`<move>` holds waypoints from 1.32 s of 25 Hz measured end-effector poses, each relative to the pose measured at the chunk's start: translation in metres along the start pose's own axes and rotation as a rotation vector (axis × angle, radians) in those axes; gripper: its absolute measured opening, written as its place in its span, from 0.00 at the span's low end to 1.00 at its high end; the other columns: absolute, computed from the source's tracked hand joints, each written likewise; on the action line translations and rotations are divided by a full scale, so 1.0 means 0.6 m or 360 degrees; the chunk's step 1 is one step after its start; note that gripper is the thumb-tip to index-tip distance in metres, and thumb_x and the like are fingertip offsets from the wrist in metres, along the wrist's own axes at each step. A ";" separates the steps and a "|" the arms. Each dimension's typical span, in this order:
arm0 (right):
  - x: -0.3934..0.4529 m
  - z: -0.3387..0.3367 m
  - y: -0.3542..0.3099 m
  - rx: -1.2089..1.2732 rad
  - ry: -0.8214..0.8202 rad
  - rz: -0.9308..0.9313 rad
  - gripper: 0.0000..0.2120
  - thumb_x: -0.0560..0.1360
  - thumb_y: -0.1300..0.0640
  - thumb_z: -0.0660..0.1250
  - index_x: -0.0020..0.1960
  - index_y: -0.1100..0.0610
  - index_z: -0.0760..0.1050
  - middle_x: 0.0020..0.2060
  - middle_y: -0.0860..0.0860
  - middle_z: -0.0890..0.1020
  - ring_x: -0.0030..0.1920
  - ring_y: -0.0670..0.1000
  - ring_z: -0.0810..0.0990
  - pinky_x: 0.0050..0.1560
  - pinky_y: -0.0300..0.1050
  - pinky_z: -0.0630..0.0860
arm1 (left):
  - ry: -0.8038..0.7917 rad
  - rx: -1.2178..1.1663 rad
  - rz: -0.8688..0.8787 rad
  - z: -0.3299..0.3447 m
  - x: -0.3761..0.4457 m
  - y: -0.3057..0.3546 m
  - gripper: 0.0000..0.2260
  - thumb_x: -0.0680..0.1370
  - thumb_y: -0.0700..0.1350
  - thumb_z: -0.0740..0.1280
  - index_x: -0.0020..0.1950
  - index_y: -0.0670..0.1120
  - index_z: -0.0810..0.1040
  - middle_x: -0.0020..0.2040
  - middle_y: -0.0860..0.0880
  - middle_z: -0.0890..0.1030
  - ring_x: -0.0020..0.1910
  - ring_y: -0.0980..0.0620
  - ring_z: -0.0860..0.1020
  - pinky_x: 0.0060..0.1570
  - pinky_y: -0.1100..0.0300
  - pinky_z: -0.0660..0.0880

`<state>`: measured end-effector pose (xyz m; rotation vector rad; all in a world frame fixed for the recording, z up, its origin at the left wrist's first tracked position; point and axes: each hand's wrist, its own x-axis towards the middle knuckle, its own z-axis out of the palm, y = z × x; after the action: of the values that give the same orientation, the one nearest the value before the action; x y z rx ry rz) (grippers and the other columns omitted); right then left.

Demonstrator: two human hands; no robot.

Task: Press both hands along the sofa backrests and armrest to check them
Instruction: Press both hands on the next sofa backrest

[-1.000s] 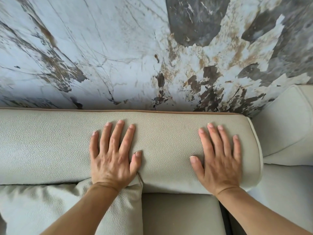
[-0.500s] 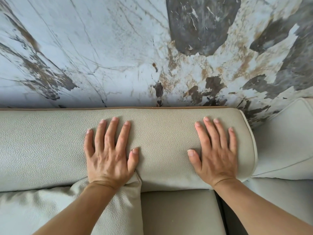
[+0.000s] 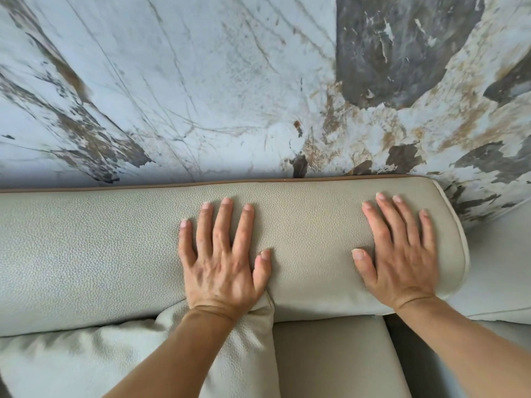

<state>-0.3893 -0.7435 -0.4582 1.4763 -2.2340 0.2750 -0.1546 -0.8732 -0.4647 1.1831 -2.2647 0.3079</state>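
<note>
Both hands are laid flat, palms down, on the pale grey backrest (image 3: 115,254) of the sofa, which runs across the middle of the view against a marbled wall (image 3: 201,81). The left hand (image 3: 221,262) is placed near the middle of the backrest with its fingers spread wide and nothing gripped, its wrist lying over the corner of a loose cushion (image 3: 86,360). The right hand (image 3: 402,254) is pressed near the backrest's rounded right end, fingers extended and closer together, likewise closed on nothing, with the seat (image 3: 330,357) seen below between the forearms.
</note>
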 end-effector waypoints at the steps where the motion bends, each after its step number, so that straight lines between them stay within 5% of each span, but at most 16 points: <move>1: 0.003 0.004 0.001 -0.0015 0.0010 -0.0008 0.32 0.77 0.39 0.45 0.76 0.55 0.59 0.75 0.56 0.64 0.75 0.59 0.60 0.71 0.67 0.56 | 0.0004 -0.0018 -0.0001 0.004 0.003 -0.001 0.29 0.76 0.61 0.55 0.74 0.50 0.65 0.72 0.43 0.70 0.72 0.40 0.64 0.70 0.37 0.57; 19: 0.003 0.019 0.011 0.0005 0.0145 -0.0061 0.32 0.77 0.39 0.45 0.77 0.53 0.56 0.75 0.56 0.64 0.75 0.60 0.61 0.73 0.65 0.53 | -0.0164 0.0039 -0.0009 -0.005 0.003 0.004 0.28 0.77 0.61 0.52 0.74 0.50 0.64 0.73 0.44 0.68 0.73 0.40 0.63 0.72 0.38 0.54; 22: 0.000 0.008 0.009 0.0076 -0.0012 -0.0066 0.33 0.78 0.38 0.46 0.77 0.54 0.56 0.75 0.57 0.64 0.75 0.60 0.60 0.73 0.64 0.50 | -0.0387 0.0076 -0.0049 -0.032 0.007 0.014 0.28 0.77 0.60 0.53 0.75 0.50 0.63 0.74 0.44 0.66 0.74 0.40 0.62 0.72 0.38 0.54; 25: 0.006 -0.039 0.003 0.0051 -0.0343 -0.0021 0.34 0.77 0.38 0.47 0.77 0.55 0.56 0.76 0.56 0.61 0.76 0.59 0.57 0.74 0.64 0.48 | -0.0791 0.0144 -0.0059 -0.085 0.023 0.020 0.29 0.79 0.62 0.45 0.78 0.52 0.51 0.79 0.47 0.54 0.77 0.44 0.50 0.75 0.41 0.46; 28: 0.008 -0.112 -0.013 0.0028 -0.0766 0.0073 0.33 0.78 0.37 0.41 0.79 0.50 0.43 0.79 0.51 0.48 0.78 0.55 0.46 0.75 0.61 0.43 | -0.1108 0.0124 -0.0160 -0.171 0.018 0.014 0.28 0.79 0.61 0.40 0.78 0.54 0.44 0.80 0.50 0.46 0.78 0.47 0.43 0.75 0.45 0.40; 33: -0.046 -0.295 -0.087 0.0188 -0.0972 0.0085 0.31 0.79 0.38 0.38 0.78 0.48 0.36 0.78 0.48 0.40 0.77 0.52 0.39 0.74 0.58 0.37 | -0.1133 0.0106 -0.0233 -0.391 -0.052 -0.022 0.27 0.80 0.60 0.44 0.78 0.53 0.47 0.80 0.50 0.48 0.78 0.48 0.45 0.75 0.47 0.42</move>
<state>-0.2876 -0.6714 -0.3194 1.7384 -2.7704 -0.0422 -0.0423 -0.7560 -0.2917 1.6810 -2.7418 -0.1257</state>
